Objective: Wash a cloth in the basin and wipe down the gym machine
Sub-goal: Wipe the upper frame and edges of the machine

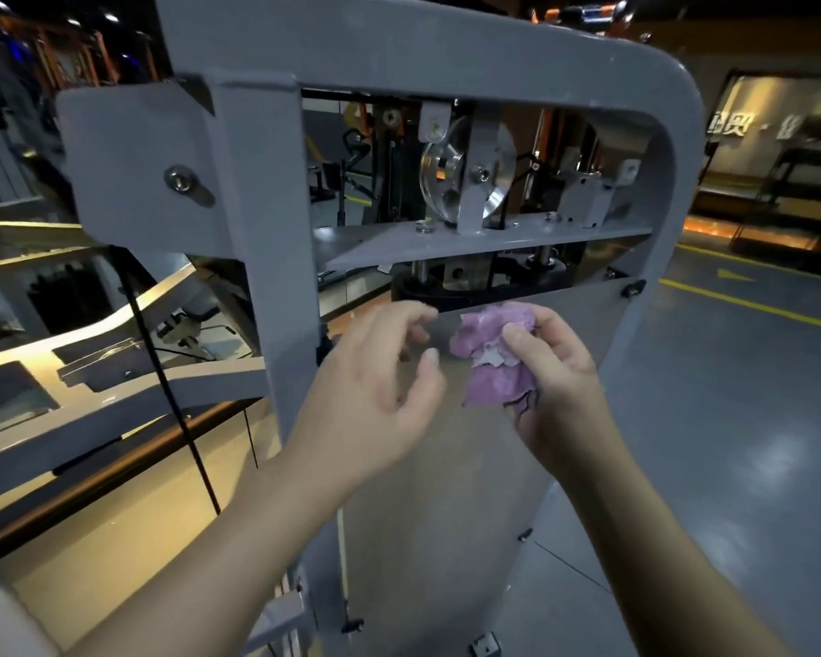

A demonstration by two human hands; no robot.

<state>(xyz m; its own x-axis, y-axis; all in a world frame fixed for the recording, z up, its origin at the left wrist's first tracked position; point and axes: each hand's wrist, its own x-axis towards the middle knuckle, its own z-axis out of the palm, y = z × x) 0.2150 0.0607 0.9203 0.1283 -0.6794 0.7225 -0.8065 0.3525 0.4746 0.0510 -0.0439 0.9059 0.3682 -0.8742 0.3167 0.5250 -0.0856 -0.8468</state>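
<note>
A crumpled purple cloth is gripped in my right hand, thumb pressed on its front, in front of the clear panel of the grey gym machine. My left hand hovers just left of the cloth with fingers loosely curled and holds nothing. Both hands sit below the machine's top opening, where a metal pulley wheel shows. No basin is in view.
The machine's grey frame arches over the top and down the right side. A black cable runs down on the left beside angled grey arms. Grey floor with yellow lines lies to the right.
</note>
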